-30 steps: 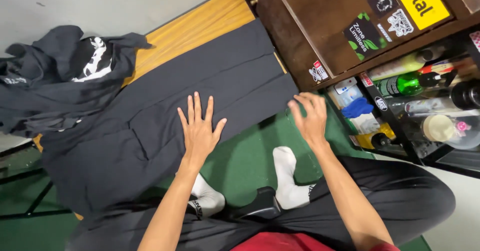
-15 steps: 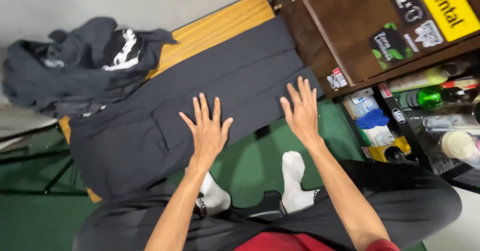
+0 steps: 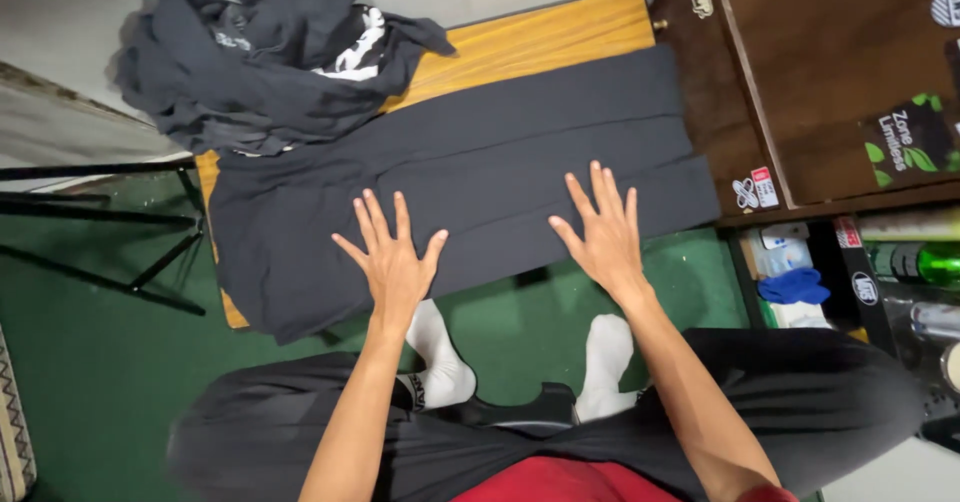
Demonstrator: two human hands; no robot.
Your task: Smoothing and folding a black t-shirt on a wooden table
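Two flat, wide-splayed grips, left hand [image 3: 393,262] and right hand [image 3: 601,235], press the dark folded garment [image 3: 470,177] on the table [image 3: 540,42], its long axis running 9-to-3, both hands at its 6 o'clock edge.

A big dark grey cloth [image 3: 480,177], maybe pants or a shirt, lies spread out flat on a low wooden board [image 3: 540,47]. It is folded the long way, so long straight fold lines run across it. Its near edge hangs a little over the board, above the green floor. The left hand [image 3: 392,262] lies flat on its near edge, fingers spread wide. The right hand [image 3: 602,230] lies flat on it too, further right, fingers spread.
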